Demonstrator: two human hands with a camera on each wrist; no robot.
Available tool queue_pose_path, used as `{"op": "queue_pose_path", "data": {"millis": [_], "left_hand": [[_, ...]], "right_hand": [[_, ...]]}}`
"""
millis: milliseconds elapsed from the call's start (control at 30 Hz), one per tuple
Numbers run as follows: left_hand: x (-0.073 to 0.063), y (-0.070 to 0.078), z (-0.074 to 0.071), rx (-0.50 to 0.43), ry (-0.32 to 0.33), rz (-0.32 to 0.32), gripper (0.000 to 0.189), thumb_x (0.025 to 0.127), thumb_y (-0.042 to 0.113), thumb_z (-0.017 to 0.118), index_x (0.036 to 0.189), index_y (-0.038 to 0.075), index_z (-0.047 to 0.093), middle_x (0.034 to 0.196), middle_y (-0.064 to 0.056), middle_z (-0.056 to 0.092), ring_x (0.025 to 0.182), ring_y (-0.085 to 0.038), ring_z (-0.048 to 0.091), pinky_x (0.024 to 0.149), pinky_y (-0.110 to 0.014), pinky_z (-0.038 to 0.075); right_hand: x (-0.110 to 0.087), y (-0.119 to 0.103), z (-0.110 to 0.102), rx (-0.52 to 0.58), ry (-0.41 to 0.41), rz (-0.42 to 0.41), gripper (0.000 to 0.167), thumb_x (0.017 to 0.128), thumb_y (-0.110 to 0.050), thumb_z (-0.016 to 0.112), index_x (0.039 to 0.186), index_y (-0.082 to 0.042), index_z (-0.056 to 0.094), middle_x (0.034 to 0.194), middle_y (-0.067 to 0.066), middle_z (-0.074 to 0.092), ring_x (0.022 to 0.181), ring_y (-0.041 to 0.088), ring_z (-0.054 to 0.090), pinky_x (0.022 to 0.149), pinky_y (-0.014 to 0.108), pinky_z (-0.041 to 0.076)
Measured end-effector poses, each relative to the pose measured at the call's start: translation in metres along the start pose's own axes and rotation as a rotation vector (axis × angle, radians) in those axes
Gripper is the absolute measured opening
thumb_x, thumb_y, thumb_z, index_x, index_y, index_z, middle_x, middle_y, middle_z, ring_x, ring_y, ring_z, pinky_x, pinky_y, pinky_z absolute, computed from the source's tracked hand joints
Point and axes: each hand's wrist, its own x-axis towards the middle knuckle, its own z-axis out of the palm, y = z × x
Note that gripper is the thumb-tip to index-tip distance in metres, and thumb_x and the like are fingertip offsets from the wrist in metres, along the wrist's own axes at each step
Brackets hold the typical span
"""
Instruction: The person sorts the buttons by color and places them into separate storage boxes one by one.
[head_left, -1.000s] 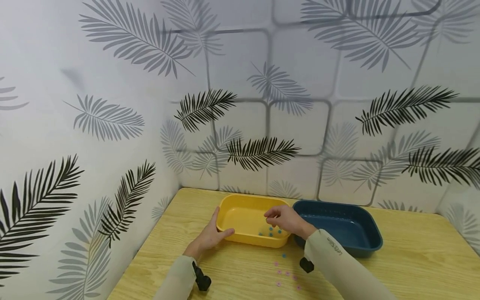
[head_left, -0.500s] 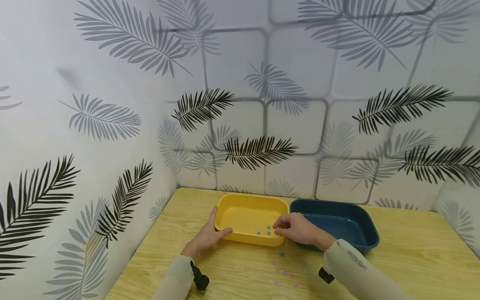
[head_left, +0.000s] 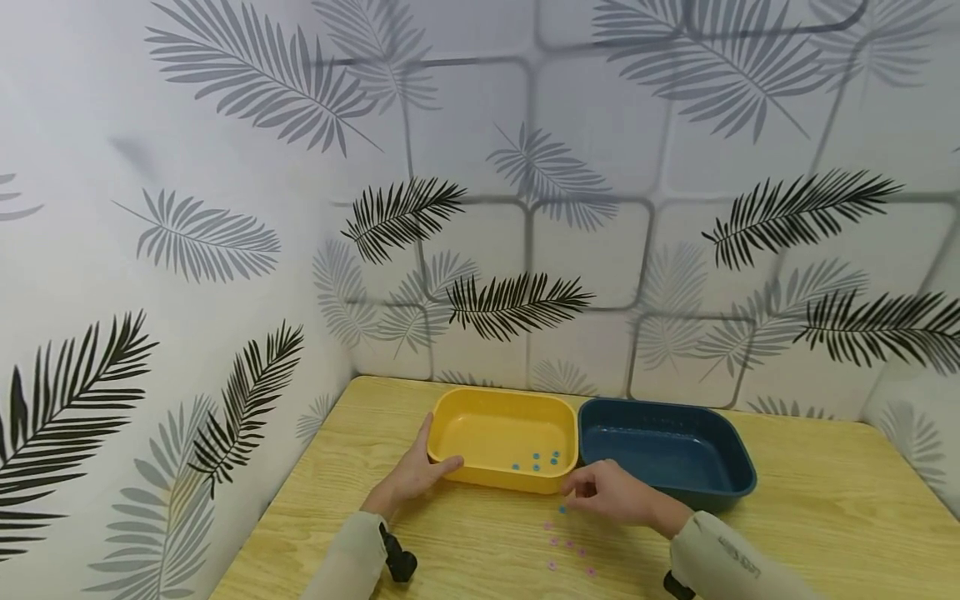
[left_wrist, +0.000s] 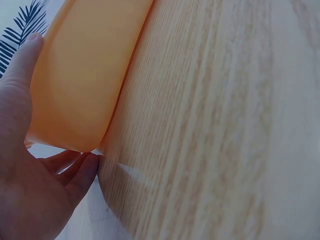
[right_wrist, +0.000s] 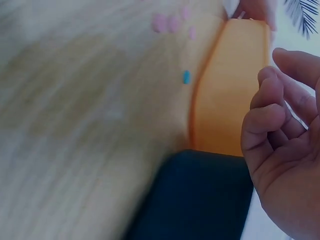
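My left hand (head_left: 411,477) grips the left end of a yellow plastic basin (head_left: 495,478), thumb at the rim and fingers at the outer corner in the left wrist view. Several small blue bead-like pieces (head_left: 536,467) lie on the basin's floor toward its right end. In front of the basin a single blue piece (head_left: 562,509) sits on the table, close by the fingertips of my right hand (head_left: 611,493). That hand holds nothing; its thumb and index finger stand apart and the other fingers curl loosely in the right wrist view.
A dark blue basin (head_left: 667,458) stands right of the yellow one, against it. Several small pink pieces (head_left: 568,544) are scattered on the wood-grain table (head_left: 817,500) in front. A leaf-patterned wall (head_left: 480,250) rises behind.
My right hand has moved from over the yellow basin out past its front right corner, down toward the blue piece on the table. The left hand has kept its grip on the basin.
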Motion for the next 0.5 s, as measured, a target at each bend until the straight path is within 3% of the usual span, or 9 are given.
{"op": "queue_pose_path", "data": {"millis": [233,500], "left_hand": [[0.0,-0.001,-0.001,-0.005,-0.001,0.011,0.102,0.085,0.037,0.07,0.152,0.008,-0.002,0.153,-0.023,0.015,0.137,-0.039,0.025,0.11,-0.053,0.017],[-0.001,-0.001,-0.001,-0.002,-0.008,0.014,0.102,0.086,0.037,0.07,0.152,0.008,-0.003,0.154,-0.023,0.014,0.137,-0.038,0.025,0.11,-0.052,0.016]], "right_hand": [[-0.002,0.014,0.011,-0.021,-0.018,0.011,0.023,0.089,-0.018,0.066,0.108,-0.005,0.07,0.077,-0.009,0.063,0.065,0.004,0.055,0.059,0.024,0.048],[0.002,0.026,0.021,-0.048,0.011,0.008,0.025,0.088,-0.016,0.067,0.11,-0.003,0.068,0.075,-0.009,0.062,0.061,0.003,0.053,0.056,0.023,0.046]]}}
